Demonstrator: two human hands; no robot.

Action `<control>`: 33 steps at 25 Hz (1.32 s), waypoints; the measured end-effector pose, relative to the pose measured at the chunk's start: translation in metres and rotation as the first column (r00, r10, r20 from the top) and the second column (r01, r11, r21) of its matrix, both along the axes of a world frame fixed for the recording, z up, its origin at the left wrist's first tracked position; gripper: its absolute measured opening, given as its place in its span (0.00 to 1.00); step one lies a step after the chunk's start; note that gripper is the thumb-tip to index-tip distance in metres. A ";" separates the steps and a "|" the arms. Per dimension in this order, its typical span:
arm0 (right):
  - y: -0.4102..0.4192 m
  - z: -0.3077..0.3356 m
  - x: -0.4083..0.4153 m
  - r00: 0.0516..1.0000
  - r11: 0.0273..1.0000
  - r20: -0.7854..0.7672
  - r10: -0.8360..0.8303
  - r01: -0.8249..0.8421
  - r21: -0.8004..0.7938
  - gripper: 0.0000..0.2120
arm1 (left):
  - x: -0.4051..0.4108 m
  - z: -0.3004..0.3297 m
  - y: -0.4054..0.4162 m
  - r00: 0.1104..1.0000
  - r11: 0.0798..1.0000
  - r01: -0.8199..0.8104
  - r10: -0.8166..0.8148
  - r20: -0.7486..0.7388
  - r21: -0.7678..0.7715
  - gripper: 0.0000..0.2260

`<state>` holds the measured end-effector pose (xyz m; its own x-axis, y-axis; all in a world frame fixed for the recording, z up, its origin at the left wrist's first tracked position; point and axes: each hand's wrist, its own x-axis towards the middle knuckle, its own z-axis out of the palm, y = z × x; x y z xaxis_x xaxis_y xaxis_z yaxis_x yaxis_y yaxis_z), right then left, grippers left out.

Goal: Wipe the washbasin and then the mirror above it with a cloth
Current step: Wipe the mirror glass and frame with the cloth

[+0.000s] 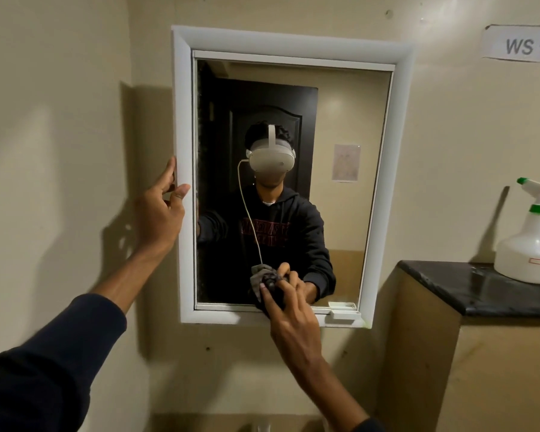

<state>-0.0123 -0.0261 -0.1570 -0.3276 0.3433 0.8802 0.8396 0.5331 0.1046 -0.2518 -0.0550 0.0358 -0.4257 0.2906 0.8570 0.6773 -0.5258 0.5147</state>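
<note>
I see a dim, warm-lit room. Light from above and to the right casts a dark shadow of the mirror (281, 176) frame and of my left hand (161, 210) onto the wall (60, 120). Soft glare patches mark the upper wall. Straight edges bow near the borders; the right hand (289, 310) looks slightly blurred.

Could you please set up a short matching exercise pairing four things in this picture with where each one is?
Things:
1. left hand
2. right hand
3. spray bottle
4. paper label

Places:
A. on the dark countertop
B. on the wall, upper right
C. gripping the mirror frame's left edge
D. pressing the cloth to the lower glass

Pairs: 1-C, 2-D, 3-A, 4-B
</note>
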 end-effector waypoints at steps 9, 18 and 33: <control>-0.009 0.008 0.047 0.974 0.987 -0.200 -0.108 0.081 -0.138 0.30 | -0.002 -0.012 0.005 1.000 0.998 -0.008 0.008 0.004 -0.059 0.21; -0.029 0.030 0.004 0.970 0.964 0.162 0.182 -0.209 0.163 0.15 | 0.000 -0.129 -0.017 0.941 0.954 0.228 -0.165 0.296 -0.194 0.25; 0.005 0.195 -0.076 0.901 0.884 0.432 0.047 -0.239 0.402 0.19 | -0.015 -0.151 -0.009 0.906 0.923 0.321 -0.235 0.353 -0.210 0.16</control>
<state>-0.0881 -0.0208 0.0377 -0.6964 -0.1218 0.7072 0.5907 0.4622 0.6613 -0.2672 -0.0640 -0.1154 -0.5295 0.6284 0.5698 0.3018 -0.4882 0.8189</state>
